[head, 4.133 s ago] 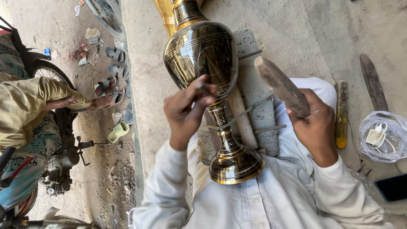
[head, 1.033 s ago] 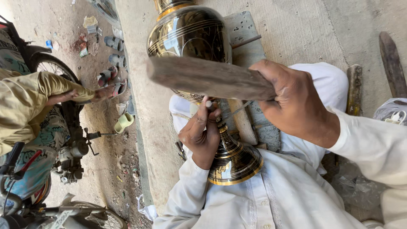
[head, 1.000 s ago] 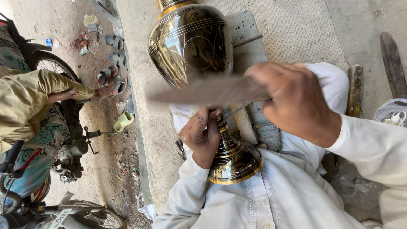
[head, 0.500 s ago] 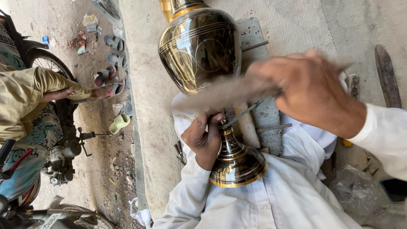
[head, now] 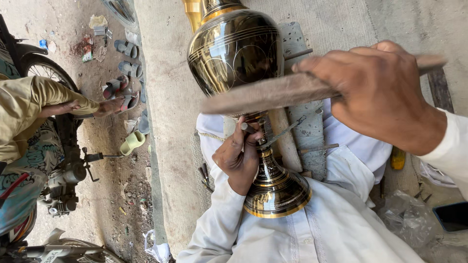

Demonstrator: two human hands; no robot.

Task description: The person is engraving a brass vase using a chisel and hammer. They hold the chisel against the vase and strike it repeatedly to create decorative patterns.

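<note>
Your left hand (head: 240, 158) is curled around a thin metal punch (head: 249, 130), whose tip is set at the narrow neck just under the belly of the large dark, polished brass vase with engraved circles and gold-coloured bands (head: 236, 53). Your right hand (head: 382, 92) is clenched on a long, flat wooden mallet (head: 273, 93), raised near the camera and blurred, its broad end reaching across in front of the vase's lower belly, above the punch. The vase lies across your lap, its flared, gold-rimmed foot (head: 277, 192) resting against your white garment (head: 336, 219) and its belly pointing away from you over a grey stone block (head: 304, 92) with metal pins in it. A pale wooden stick (head: 286, 143) lies beside the vase's stem. All this sits on a coarse beige woven mat (head: 170, 112). To your right, near the edge of view, lie a yellow-handled tool (head: 398, 158), a crumpled clear plastic bag (head: 407, 224) and a dark phone (head: 453, 216). Off the mat on the dirt ground to your left are scattered sandals (head: 124, 87). A person in an olive sleeve (head: 34, 100) reaches a hand toward them, beside a parked motorcycle (head: 53, 180).
</note>
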